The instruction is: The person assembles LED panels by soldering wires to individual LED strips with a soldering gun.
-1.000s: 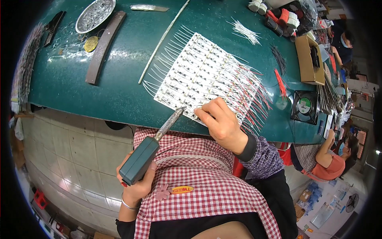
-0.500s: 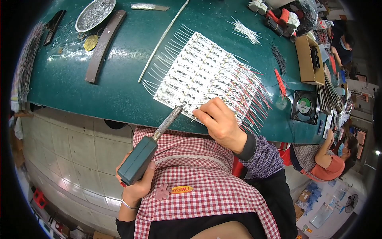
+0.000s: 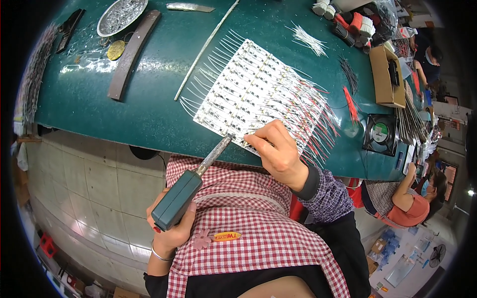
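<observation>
My left hand [image 3: 171,223] grips the green handle of a soldering iron [image 3: 178,198]. The iron's metal tip rests at the near edge of a white circuit board panel [image 3: 223,104] lying at an angle on the bench. Rows of small dark components cover the panel. Thin white wires stick out from its left side, and a dense spread of white, black and red wires [image 3: 308,114] covers its right side. Just right of the iron's tip, my right hand [image 3: 280,154] is closed in a pinch at the panel's near edge; what lies between the fingertips is too small to make out.
A metal dish of solder scraps [image 3: 121,17], a round yellow pad [image 3: 116,50] and a curved brown bar [image 3: 133,57] lie left on the green bench [image 3: 154,119]. White [image 3: 309,39], black and red wire bundles, a cardboard box [image 3: 386,77] and a fan [image 3: 381,133] stand right. Co-workers sit beyond.
The soldering iron and my left hand have shifted slightly to the right. My right hand's pinched fingertips have moved a little right and up along the panel's near edge.
</observation>
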`<state>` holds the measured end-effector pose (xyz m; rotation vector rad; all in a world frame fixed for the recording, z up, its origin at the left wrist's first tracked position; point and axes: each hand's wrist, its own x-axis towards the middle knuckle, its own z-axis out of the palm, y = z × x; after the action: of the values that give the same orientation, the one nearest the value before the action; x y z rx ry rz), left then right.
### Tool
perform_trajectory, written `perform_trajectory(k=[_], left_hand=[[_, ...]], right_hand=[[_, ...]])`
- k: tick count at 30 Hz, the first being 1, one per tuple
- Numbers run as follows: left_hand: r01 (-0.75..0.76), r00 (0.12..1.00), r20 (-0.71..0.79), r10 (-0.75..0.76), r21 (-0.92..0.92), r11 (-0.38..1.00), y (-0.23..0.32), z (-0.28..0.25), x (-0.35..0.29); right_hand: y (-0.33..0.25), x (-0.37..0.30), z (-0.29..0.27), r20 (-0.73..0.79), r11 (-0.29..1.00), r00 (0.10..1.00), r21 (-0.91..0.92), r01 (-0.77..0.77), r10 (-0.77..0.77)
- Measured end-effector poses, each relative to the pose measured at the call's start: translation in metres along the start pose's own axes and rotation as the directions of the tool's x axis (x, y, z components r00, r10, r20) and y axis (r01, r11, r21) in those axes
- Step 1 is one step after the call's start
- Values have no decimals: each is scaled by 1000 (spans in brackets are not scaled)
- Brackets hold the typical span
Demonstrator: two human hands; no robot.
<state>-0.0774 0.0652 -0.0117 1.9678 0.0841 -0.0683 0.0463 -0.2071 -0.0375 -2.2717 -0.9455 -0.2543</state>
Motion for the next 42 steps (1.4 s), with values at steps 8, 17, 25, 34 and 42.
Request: perform_trajectory(k=[8, 17, 25, 34, 42], left_hand=[[-25, 999, 24, 25, 5, 1000, -3, 2, -3], [-14, 998, 58, 13, 14, 1000, -3, 4, 1], [21, 1000, -17, -21, -24, 999, -12, 3, -10], [87, 996, -23, -89, -82, 993, -1, 1, -18], [161, 982, -75, -175, -162, 973, -7, 2, -21]], right_hand=[[-2, 1, 1, 19, 999, 1000, -46, 17, -16], [-2, 2, 1, 17, 996, 999, -77, 34, -33], [-2, 0, 2, 34, 995, 999, -94, 36, -33], [-2, -2, 1, -23, 998, 1000, -62, -2, 1], [-9, -4, -38, 68, 987, 984, 12, -163, 162]])
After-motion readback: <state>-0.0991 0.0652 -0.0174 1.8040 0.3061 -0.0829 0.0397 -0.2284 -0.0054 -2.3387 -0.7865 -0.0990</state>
